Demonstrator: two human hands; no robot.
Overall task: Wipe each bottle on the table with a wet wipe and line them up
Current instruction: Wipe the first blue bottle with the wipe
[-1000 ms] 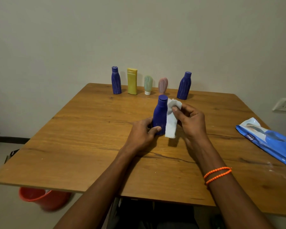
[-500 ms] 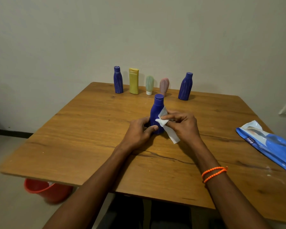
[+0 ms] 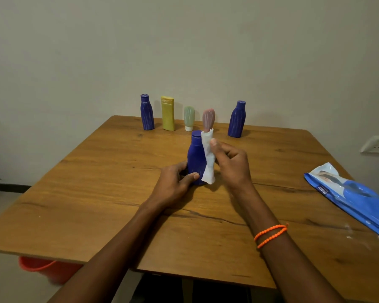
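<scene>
A wooden counter (image 3: 96, 193) carries six bottles, five ranged along its far edge: two ribbed dark blue, one yellow, one small pale green, one small pink. The sixth, a smooth dark blue bottle (image 3: 195, 156), stands upright mid-counter, its base gripped by the curled left hand (image 3: 173, 186). A crumpled white wet wipe (image 3: 207, 158) is pinched against its side by the right hand (image 3: 232, 165).

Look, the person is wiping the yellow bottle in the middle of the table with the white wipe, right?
Not quite. The bottle being wiped is blue, as the head view shows. The left hand holds its base while the right hand holds the white wipe against it. The yellow bottle stands in the back row.
</scene>
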